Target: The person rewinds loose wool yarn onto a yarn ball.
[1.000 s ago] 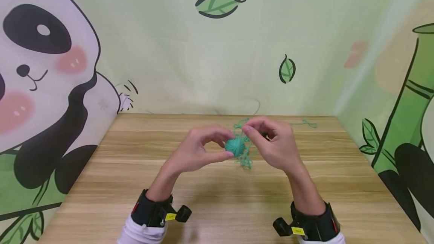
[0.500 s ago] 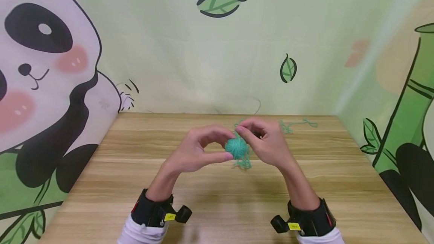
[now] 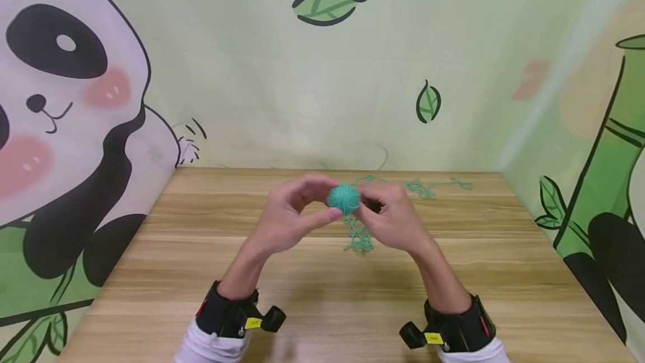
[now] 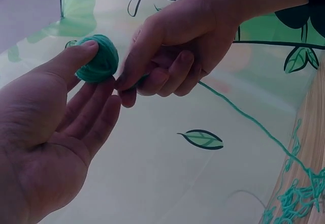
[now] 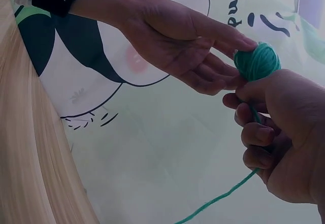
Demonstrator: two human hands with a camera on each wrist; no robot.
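A small ball of teal yarn [image 3: 344, 199] is held above the table, pinched between the thumb and fingers of my left hand [image 3: 294, 214]. Close against its right side, my right hand [image 3: 393, 212] pinches the yarn strand between thumb and forefinger. In the right wrist view, the strand [image 5: 218, 198] runs through the curled fingers and out below them. The left wrist view shows the same strand [image 4: 249, 116] stretching down to a loose tangle of yarn [image 4: 299, 196] on the table.
Loose yarn [image 3: 359, 238] lies in loops on the wooden table [image 3: 227, 200] beneath the hands. Another crinkled length [image 3: 423, 188] trails toward the back right. Behind the table hangs a printed backdrop [image 3: 252, 71] with pandas and leaves. Both wrists carry black camera straps.
My right hand has moved left, up against the ball. The ball has risen slightly and turned in my left fingers. More of the loose yarn at the back right now shows.
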